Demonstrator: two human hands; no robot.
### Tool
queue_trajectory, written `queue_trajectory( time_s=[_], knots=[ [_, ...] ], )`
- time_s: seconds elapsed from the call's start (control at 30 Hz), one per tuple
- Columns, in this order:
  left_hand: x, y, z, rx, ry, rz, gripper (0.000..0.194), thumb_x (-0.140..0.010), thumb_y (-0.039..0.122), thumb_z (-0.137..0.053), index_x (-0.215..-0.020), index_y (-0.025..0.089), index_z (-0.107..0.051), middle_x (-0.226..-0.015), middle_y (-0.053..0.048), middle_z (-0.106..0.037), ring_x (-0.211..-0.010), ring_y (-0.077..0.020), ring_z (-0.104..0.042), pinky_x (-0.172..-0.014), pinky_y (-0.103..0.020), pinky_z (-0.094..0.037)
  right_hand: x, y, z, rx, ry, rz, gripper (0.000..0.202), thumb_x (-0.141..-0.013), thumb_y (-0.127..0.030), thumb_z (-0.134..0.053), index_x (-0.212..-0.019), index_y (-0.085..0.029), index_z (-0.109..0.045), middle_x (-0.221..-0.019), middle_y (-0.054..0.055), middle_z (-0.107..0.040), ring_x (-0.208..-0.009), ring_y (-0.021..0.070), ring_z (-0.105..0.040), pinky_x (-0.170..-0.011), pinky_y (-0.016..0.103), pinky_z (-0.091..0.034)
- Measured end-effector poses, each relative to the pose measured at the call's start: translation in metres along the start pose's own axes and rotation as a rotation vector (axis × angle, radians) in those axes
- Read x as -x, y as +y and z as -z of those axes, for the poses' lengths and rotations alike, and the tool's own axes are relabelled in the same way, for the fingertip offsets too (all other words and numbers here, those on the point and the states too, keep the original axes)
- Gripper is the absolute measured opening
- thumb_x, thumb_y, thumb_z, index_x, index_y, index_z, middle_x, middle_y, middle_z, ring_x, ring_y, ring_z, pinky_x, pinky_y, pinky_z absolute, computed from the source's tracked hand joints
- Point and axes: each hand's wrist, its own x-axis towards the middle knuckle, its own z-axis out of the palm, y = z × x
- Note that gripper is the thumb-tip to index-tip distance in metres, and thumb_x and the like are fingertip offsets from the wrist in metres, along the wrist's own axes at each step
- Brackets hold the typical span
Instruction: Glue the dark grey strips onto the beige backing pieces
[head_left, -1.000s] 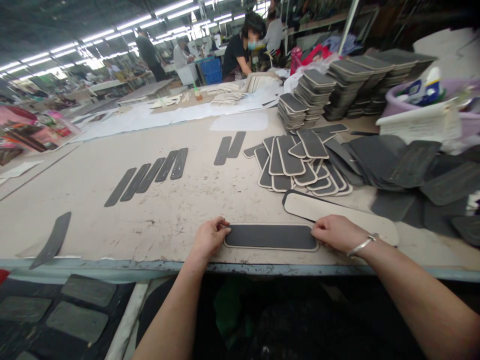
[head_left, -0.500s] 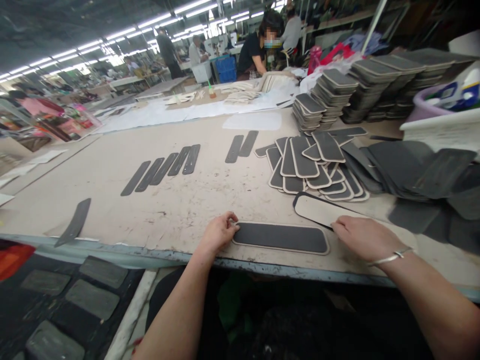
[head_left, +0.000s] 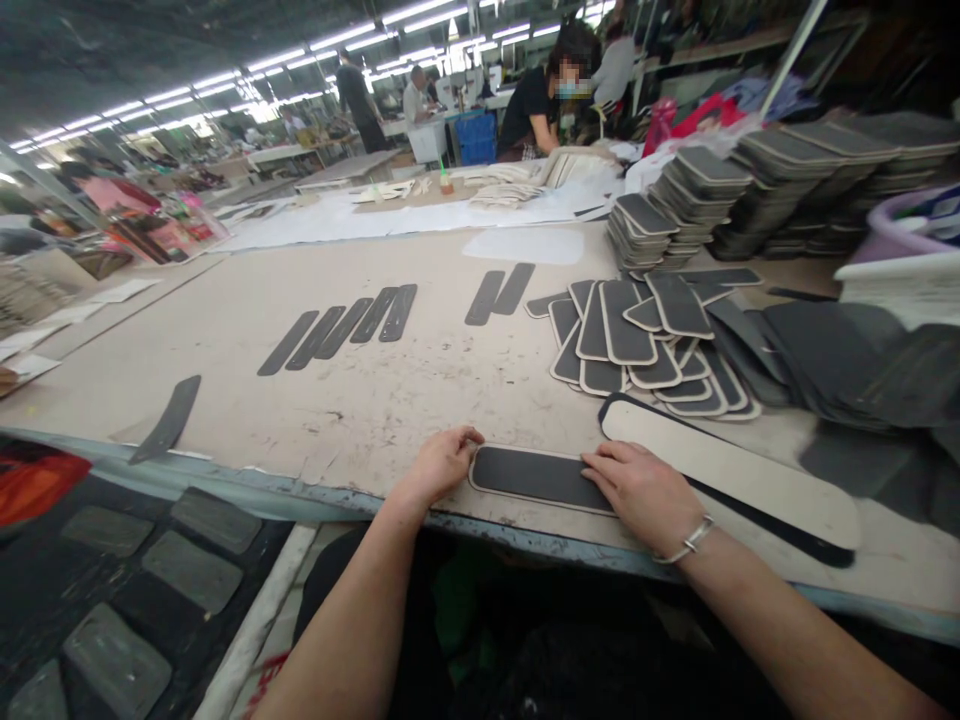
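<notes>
A long dark grey panel with a beige border [head_left: 536, 478] lies flat along the front edge of the table. My left hand [head_left: 444, 465] has its fingers bent together at the panel's left end, pinching the corner. Across the panel's right part rests my right hand [head_left: 637, 492], fingers stretched out and lying on its surface, covering that end. To the right of this hand lies a long beige strip [head_left: 750, 470] with rounded ends, on top of a dark piece [head_left: 814, 545] that shows along its edges.
A loose pile of bordered dark panels [head_left: 622, 320] lies beyond my right hand, with tall stacks [head_left: 697, 185] behind it. Dark sheets [head_left: 832, 355] lie at right. Narrow dark strips [head_left: 326, 332] are spread leftward. A co-worker [head_left: 532, 110] bends over the far side.
My right hand has moved left from the beige strip onto the right part of the dark panel. The left hand stays at the panel's left end. The view has shifted slightly.
</notes>
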Motion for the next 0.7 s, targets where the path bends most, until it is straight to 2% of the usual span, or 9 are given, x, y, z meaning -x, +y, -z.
queue_trajectory(
  time_s=[0.03, 0.1, 0.2, 0.3, 0.37, 0.47, 0.7],
  knots=[
    [0.0, -0.001, 0.002, -0.004, 0.017, 0.006, 0.022, -0.082, 0.019, -0.044, -0.093, 0.02, -0.062, -0.074, -0.001, -0.064, -0.069, -0.0131, -0.058, -0.067, -0.023, -0.042, 0.0, 0.001, -0.001, 0.004, 0.009, 0.004, 0.022, -0.088, -0.03, -0.044, -0.091, -0.021, -0.065, -0.088, 0.004, -0.059, -0.081, 0.0163, -0.052, -0.073, 0.027, -0.041],
    [0.0, 0.001, 0.003, -0.061, 0.13, -0.004, 0.02, -0.082, 0.021, -0.046, -0.092, 0.019, -0.064, -0.075, -0.002, -0.063, -0.07, -0.0138, -0.058, -0.07, -0.024, -0.043, 0.0, 0.002, -0.002, 0.012, 0.017, 0.012, 0.022, -0.088, -0.03, -0.045, -0.091, -0.021, -0.065, -0.088, 0.004, -0.059, -0.08, 0.0161, -0.051, -0.072, 0.028, -0.041],
    [-0.001, 0.009, -0.002, -0.121, 0.289, -0.13, 0.02, -0.08, 0.027, -0.054, -0.095, 0.02, -0.066, -0.087, -0.003, -0.061, -0.077, -0.0142, -0.057, -0.076, -0.026, -0.044, 0.001, 0.003, -0.003, 0.011, 0.032, 0.016, 0.022, -0.088, -0.029, -0.045, -0.09, -0.021, -0.065, -0.088, 0.003, -0.06, -0.079, 0.0156, -0.052, -0.072, 0.027, -0.041],
    [-0.005, 0.021, -0.016, -0.114, 0.206, -0.299, 0.023, -0.082, 0.029, -0.054, -0.099, 0.021, -0.066, -0.093, -0.003, -0.059, -0.083, -0.0142, -0.057, -0.079, -0.025, -0.044, 0.0, 0.005, -0.005, -0.009, 0.043, 0.009, 0.022, -0.088, -0.029, -0.045, -0.091, -0.022, -0.066, -0.089, 0.002, -0.06, -0.079, 0.0143, -0.052, -0.072, 0.026, -0.041],
    [-0.008, 0.027, -0.025, -0.139, 0.136, -0.361, 0.022, -0.082, 0.029, -0.054, -0.097, 0.02, -0.068, -0.092, -0.004, -0.059, -0.085, -0.015, -0.057, -0.08, -0.025, -0.044, -0.001, 0.006, -0.006, -0.017, 0.045, -0.002, 0.022, -0.088, -0.029, -0.046, -0.091, -0.022, -0.066, -0.089, 0.002, -0.061, -0.079, 0.0139, -0.052, -0.072, 0.025, -0.041],
    [-0.011, 0.03, -0.032, -0.157, 0.107, -0.366, 0.019, -0.081, 0.028, -0.056, -0.091, 0.02, -0.07, -0.089, -0.003, -0.06, -0.084, -0.0149, -0.056, -0.079, -0.025, -0.044, -0.002, 0.006, -0.007, -0.032, 0.047, -0.018, 0.021, -0.087, -0.03, -0.047, -0.09, -0.021, -0.067, -0.088, 0.002, -0.061, -0.079, 0.0139, -0.053, -0.072, 0.025, -0.041],
    [-0.014, 0.03, -0.036, -0.145, 0.135, -0.313, 0.013, -0.078, 0.025, -0.059, -0.083, 0.021, -0.071, -0.088, -0.001, -0.061, -0.082, -0.0144, -0.056, -0.078, -0.025, -0.044, -0.005, 0.005, -0.006, -0.063, 0.041, -0.05, 0.02, -0.086, -0.028, -0.049, -0.086, -0.021, -0.067, -0.085, 0.001, -0.062, -0.079, 0.0141, -0.054, -0.073, 0.026, -0.042]
  ],
)
